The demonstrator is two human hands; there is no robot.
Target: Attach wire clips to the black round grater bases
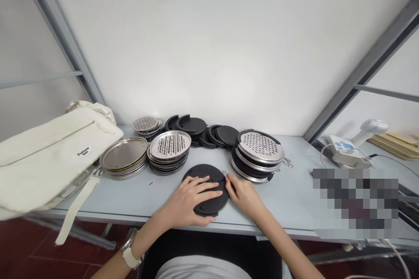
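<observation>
A round black disc [209, 200] lies flat near the table's front edge. My left hand [198, 196] rests on top of it with the fingers spread. At the disc's right edge, my right hand [241, 191] pinches a small wire ring [224, 174] with thumb and fingertips. Just beyond my right hand stands a stack of grater plates in black holders [260, 150], with wire rings sticking out on the right. Behind my left hand is a pile of round metal grater plates [169, 150]. Several loose black round holders [196, 126] lie along the wall.
A stack of plain metal discs [126, 154] and smaller grater plates [146, 124] stand at the left. A cream bag [59, 152] covers the left table end. At right are a white scanner on a stand [356, 144] with cables and wooden strips [394, 146].
</observation>
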